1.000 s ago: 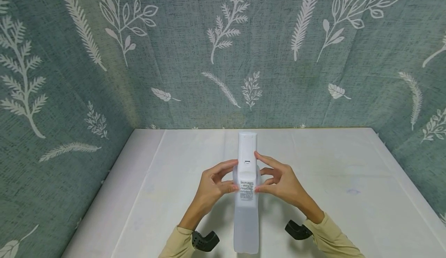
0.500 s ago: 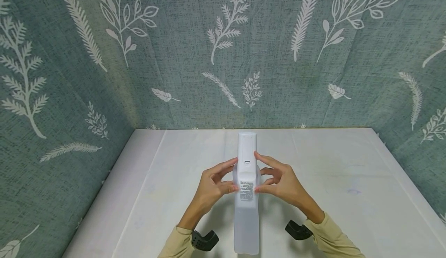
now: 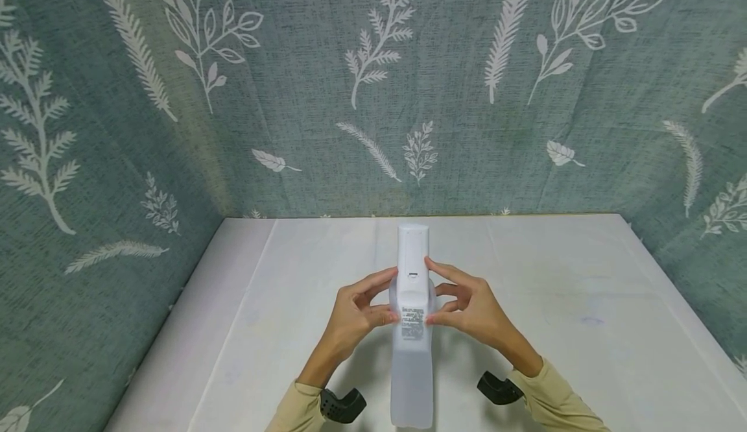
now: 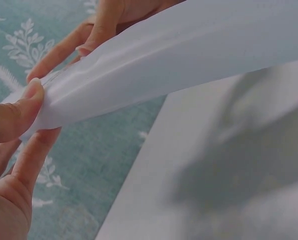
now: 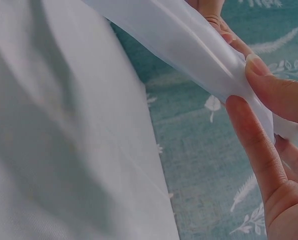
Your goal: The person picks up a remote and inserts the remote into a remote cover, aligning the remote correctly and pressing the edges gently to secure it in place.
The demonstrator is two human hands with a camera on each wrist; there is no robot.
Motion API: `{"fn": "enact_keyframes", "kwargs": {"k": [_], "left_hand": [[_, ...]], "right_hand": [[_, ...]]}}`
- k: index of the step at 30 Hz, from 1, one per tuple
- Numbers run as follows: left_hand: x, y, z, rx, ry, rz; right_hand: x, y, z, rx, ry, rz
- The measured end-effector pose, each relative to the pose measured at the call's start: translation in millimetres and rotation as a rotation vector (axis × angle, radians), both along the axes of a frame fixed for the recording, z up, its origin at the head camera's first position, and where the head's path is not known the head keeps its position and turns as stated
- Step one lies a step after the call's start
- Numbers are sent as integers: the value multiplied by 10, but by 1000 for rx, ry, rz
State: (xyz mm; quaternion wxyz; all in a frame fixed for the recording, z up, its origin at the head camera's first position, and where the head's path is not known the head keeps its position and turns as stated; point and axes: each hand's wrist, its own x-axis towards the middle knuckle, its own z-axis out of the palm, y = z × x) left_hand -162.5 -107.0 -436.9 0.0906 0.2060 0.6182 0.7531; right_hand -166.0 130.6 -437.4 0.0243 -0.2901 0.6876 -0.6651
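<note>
A long white remote control [image 3: 412, 250], back side up with a small latch and a printed label, is in the middle of the head view. Around its lower part is a frosted plastic sleeve [image 3: 412, 386], which hangs down toward the near side. On the left edge, the left hand [image 3: 357, 315] pinches the sleeve and remote between thumb and fingers. The right hand [image 3: 469, 299] pinches the opposite edge the same way. Both wrist views show the pale sleeve [image 4: 139, 65] running out from between the fingers. How far the remote reaches inside cannot be told.
Beneath the hands lies a white tabletop [image 3: 280, 328], with shadows on it. Green cloth [image 3: 455, 192] with white leaf prints stands behind the table and along its sides. A black wrist device [image 3: 343, 405] sits at each beige sleeve cuff.
The remote and both hands appear very slightly lower in the head view, along with a small shift of the whole scene. Both hands keep their hold.
</note>
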Motion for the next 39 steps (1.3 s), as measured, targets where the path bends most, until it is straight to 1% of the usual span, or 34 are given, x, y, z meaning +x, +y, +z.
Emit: {"fn": "enact_keyframes", "kwargs": {"k": [4, 13, 24, 34, 39], "left_hand": [[5, 12, 2, 1, 4, -1], [7, 27, 16, -2, 12, 12], [17, 73, 25, 3, 9, 15], [29, 63, 45, 5, 19, 24], [34, 58, 46, 16, 12, 26]], "right_hand": [[5, 10, -1, 9, 3, -8], [10, 21, 19, -7, -25, 0], [27, 62, 27, -7, -21, -8], [30, 46, 44, 5, -17, -20], [36, 44, 45, 4, -10, -15]]}}
